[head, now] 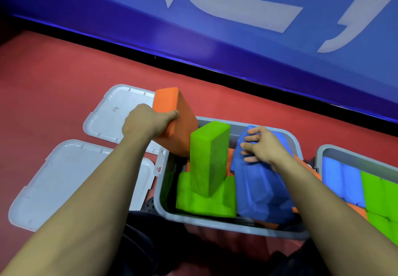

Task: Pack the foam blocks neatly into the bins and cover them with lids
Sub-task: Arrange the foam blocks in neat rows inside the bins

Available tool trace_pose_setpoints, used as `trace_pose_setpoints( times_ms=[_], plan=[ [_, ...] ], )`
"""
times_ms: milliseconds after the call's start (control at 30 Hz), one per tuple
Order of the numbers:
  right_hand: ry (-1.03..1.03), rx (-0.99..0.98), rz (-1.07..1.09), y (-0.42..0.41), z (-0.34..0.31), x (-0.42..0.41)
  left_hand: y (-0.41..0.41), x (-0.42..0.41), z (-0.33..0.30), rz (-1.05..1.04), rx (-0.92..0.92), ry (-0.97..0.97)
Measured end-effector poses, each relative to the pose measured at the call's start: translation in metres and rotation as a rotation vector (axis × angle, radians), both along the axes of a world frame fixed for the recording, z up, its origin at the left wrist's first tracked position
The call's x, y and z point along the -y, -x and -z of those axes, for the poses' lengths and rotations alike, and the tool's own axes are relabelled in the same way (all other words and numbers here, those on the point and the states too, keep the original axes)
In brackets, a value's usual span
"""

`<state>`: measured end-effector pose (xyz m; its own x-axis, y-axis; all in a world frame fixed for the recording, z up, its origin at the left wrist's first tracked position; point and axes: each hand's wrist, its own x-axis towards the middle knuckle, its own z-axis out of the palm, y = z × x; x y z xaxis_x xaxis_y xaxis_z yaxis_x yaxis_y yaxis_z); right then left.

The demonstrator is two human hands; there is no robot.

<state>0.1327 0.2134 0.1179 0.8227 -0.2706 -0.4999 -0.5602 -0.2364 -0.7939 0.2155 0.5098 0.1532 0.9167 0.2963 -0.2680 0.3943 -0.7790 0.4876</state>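
A grey bin [215, 221] stands on the red floor in front of me. My left hand [146, 122] grips an orange foam block [178, 122], tilted over the bin's far left corner. A green block [210, 159] stands upright in the bin on top of other green blocks [204, 204]. My right hand [265, 146] grips the top of a blue block [258, 187] leaning in the bin's right half. More orange blocks show underneath.
Two grey lids lie flat on the floor to the left, one farther [107, 111], one nearer [75, 180]. A second grey bin [344, 150] at the right holds blue, green and orange blocks in rows. A blue wall with white lettering [237, 8] runs behind.
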Motion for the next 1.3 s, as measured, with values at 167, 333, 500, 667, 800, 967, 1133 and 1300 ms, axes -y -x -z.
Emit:
trace_pose_setpoints(
  times_ms=[167, 333, 500, 667, 800, 967, 1133, 1300],
  plan=[
    [-0.156, -0.150, -0.080, 0.006, 0.003, -0.027, 0.012, 0.027, 0.006, 0.146, -0.025, -0.067],
    [0.147, -0.031, -0.180, 0.001, 0.016, -0.045, 0.012, 0.036, 0.009, 0.184, -0.024, -0.087],
    [0.498, 0.082, -0.290, 0.000, 0.022, -0.049, 0.014, 0.036, 0.010, 0.189, -0.016, -0.068],
    [0.535, 0.230, -0.297, 0.005, 0.028, -0.062, 0.012, 0.036, 0.007, 0.188, 0.002, -0.059],
    [0.661, 0.318, -0.340, -0.008, 0.025, -0.060, 0.015, 0.034, 0.007, 0.234, 0.012, -0.096],
    [0.751, 0.058, -0.443, -0.027, 0.024, -0.058, 0.019, 0.033, 0.006, 0.297, 0.018, -0.103],
    [0.812, 0.047, -0.284, -0.033, 0.022, -0.059, 0.017, 0.036, 0.005, 0.303, 0.023, -0.072],
    [0.849, 0.006, -0.272, -0.034, 0.022, -0.058, 0.017, 0.037, 0.008, 0.266, 0.002, -0.118]
  ],
)
